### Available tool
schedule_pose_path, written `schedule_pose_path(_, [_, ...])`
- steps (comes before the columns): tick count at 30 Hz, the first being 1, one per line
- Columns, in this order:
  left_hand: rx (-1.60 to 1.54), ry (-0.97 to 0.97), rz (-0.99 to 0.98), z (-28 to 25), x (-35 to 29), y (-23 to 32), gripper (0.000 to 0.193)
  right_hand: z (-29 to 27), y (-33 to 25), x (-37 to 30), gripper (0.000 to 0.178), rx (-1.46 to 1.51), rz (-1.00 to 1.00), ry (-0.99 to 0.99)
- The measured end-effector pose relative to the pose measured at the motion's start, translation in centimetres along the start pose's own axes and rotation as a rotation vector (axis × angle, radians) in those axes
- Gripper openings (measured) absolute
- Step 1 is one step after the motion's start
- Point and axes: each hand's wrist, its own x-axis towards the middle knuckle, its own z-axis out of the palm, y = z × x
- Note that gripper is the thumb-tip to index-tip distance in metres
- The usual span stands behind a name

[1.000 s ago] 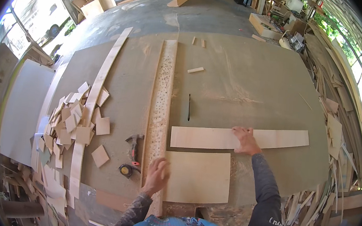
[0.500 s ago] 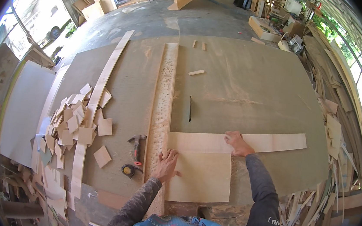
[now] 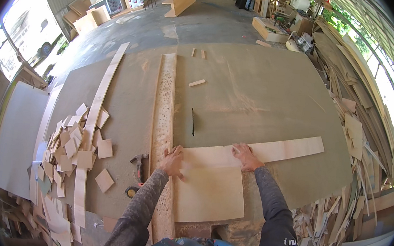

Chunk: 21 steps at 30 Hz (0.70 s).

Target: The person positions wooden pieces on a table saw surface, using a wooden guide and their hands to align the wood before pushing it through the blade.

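Note:
A square plywood panel [image 3: 211, 195] lies on the worktable against a long board with a speckled, pitted face [image 3: 165, 101]. Along the panel's far edge runs a pale plywood strip [image 3: 294, 148], its left end by that board. My left hand [image 3: 172, 161] rests at this corner, fingers stretched forward over the board's edge and the strip's end, thumb apart on the panel. With bent fingers over its far edge, my right hand [image 3: 247, 157] holds the strip near the panel's far right corner. A claw hammer [image 3: 140, 167] and a tape measure [image 3: 131, 191], partly behind my left forearm, lie to the left.
Small plywood squares [image 3: 69, 144] are heaped at the left around another long strip [image 3: 103, 88]. A thin dark pen-like tool [image 3: 193, 121] and a wooden block [image 3: 197, 82] lie beyond my hands. Offcuts [image 3: 325, 220] crowd the right side; a wooden cabinet piece [image 3: 180, 0] stands far back.
My left hand has moved forward along the panel's left edge to the strip's end. My right hand stays on the strip. The whole view has shifted slightly.

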Motion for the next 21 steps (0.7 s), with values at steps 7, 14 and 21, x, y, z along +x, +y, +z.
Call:
schedule_pose_path(7, [0.062,0.017,-0.029,0.1,-1.0,-0.6,0.088,3.5,-9.9,-5.9,0.069,0.231,0.323,0.322])
schedule_pose_path(14, [0.013,-0.012,-0.042,-0.9,-0.9,0.2,0.078,9.1,-25.8,-16.4,0.071,0.333,0.17,0.24])
schedule_pose_path(21, [-0.006,0.005,-0.01,0.1,-0.3,-0.9,0.078,9.9,-26.1,-15.5,0.059,0.271,0.23,0.269])
